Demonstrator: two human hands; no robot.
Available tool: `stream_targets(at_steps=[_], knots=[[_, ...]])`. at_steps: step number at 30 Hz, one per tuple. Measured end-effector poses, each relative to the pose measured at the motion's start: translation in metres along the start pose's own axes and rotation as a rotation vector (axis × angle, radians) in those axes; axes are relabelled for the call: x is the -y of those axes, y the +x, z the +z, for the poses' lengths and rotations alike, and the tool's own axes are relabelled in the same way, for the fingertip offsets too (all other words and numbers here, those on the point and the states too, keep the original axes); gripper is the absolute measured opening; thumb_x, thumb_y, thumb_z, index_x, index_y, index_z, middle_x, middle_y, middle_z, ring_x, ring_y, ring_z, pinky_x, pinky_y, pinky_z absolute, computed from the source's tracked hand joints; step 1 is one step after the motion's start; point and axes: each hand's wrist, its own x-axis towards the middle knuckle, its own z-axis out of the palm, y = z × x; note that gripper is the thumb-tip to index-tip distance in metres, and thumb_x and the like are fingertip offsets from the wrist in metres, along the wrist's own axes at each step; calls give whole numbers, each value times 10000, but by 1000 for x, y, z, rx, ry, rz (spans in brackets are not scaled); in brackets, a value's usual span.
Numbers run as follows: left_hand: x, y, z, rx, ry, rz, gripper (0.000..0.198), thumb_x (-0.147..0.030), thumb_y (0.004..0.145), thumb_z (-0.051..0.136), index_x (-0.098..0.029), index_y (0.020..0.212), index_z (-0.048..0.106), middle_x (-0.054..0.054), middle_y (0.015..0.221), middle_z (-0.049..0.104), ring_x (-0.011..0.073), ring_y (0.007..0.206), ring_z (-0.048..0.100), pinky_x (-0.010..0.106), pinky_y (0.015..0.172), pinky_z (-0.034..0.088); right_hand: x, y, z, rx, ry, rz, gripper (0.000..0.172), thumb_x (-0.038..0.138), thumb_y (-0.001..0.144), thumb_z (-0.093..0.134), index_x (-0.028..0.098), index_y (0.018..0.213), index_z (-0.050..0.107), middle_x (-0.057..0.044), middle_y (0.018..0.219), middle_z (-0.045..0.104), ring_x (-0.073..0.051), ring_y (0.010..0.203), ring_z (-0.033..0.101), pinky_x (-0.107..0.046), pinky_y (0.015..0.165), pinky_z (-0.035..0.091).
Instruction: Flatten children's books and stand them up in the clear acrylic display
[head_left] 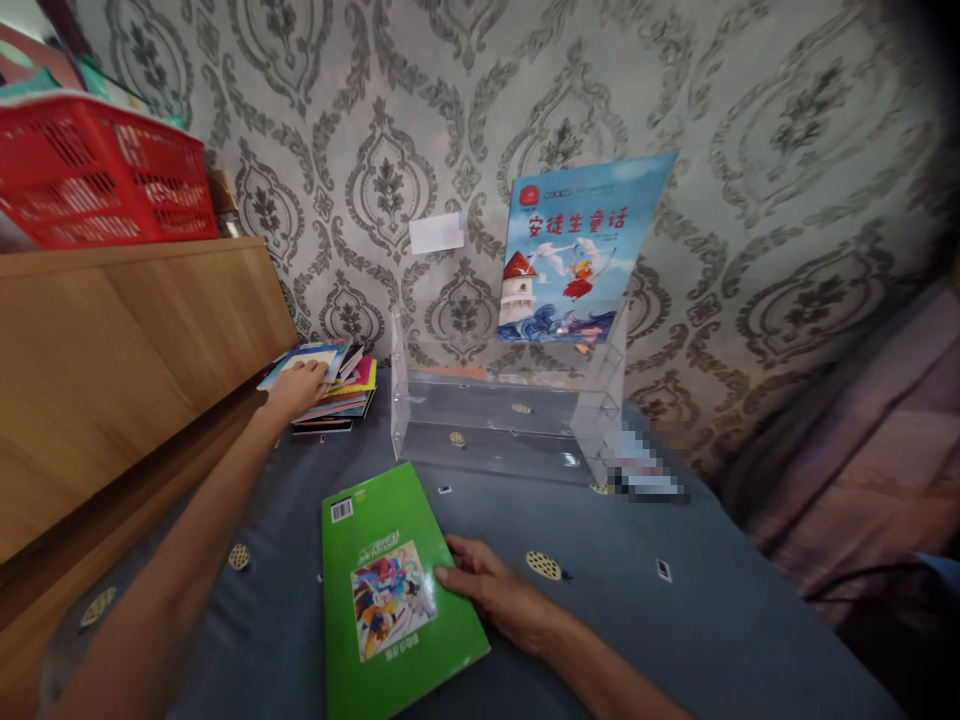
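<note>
Nearest is one glossy green book (397, 590), a flat rectangle with a picture panel and barcode, its printing upside down. The right hand (499, 590) reaches in from the lower right, its grip clamped on the book's right edge, thumb on the cover and fingers at the side. Under it spreads a smooth grey-blue cloth (615, 620) printed with yellow pineapples. The left arm stretches far forward; its hand (300, 385) lies palm down on an uneven stack of books (349, 400), too overlapped to count. Whether that grip is closed on anything, I cannot tell. Right of the stack stands one clear plastic rack (600, 430), with one blue book (574, 250) upright at its back right, cover forward. At far left, one red slatted basket (165, 185) sits on a wood-grained cabinet (142, 340). Behind hangs grey damask wallpaper (390, 170).
</note>
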Motion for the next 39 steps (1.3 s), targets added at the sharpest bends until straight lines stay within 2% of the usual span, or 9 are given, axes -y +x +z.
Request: stream_targets(at_steps=[7,13,18,24,27,30,34,36,39], knots=[[-11,23,9,-9,23,26,280,-188,935,471,-167,1191,582,183,1228,615,333,1157,567,423,867,484,-1,-1,-1,16,-5,-6,644,512,653,866,144,1144,671,-133,1087,736,-284,966,714,-424,882,517],[-9,39,10,-17,-5,24,271,-269,951,496,-168,1176,609,181,1230,620,340,1159,569,412,849,487,0,-2,-2,27,5,-7,647,518,653,864,147,1141,660,-115,1051,748,-256,915,724,-391,860,513],[8,33,4,-24,-20,1,345,-374,1009,394,-190,1152,649,145,1182,643,321,1114,600,391,821,494,-1,0,-2,33,1,-8,649,523,661,859,144,1148,656,-116,1052,750,-248,913,728,-377,852,517],[9,13,3,-24,-29,2,317,-374,968,504,-201,1197,639,155,1208,628,331,1146,573,420,880,481,0,0,-2,27,-26,-1,626,514,682,847,147,1152,655,-119,1083,743,-255,945,720,-387,860,521],[-10,-4,1,-72,-66,10,385,-394,961,511,-166,1259,596,193,1255,594,374,1207,519,493,939,450,1,-1,0,21,-29,1,637,511,667,858,144,1146,658,-114,1070,744,-250,935,716,-396,874,516],[-41,-36,1,-169,-217,61,345,-351,990,440,-160,1226,602,174,1203,615,341,1175,535,470,958,445,1,-2,1,11,-32,21,627,506,662,863,148,1136,659,-92,1019,753,-226,887,716,-381,863,515],[-81,-99,14,-34,-384,139,291,-348,996,418,-191,1118,631,115,1121,651,285,1076,595,412,940,471,0,-2,1,-7,-17,17,596,495,659,864,150,1104,668,-73,980,756,-205,841,711,-364,843,519],[-95,-130,23,52,-456,84,304,-379,991,432,-204,1164,610,104,1152,644,277,1057,613,409,921,494,-1,-3,1,-25,-14,9,581,485,658,864,151,1093,672,-70,969,756,-202,824,708,-359,826,523],[-109,-165,32,63,-550,-39,363,-409,988,428,-209,1264,551,112,1207,620,283,1129,598,426,948,506,-3,-9,1,-68,-13,6,573,474,654,864,153,1089,674,-66,953,758,-196,806,704,-342,790,528]])
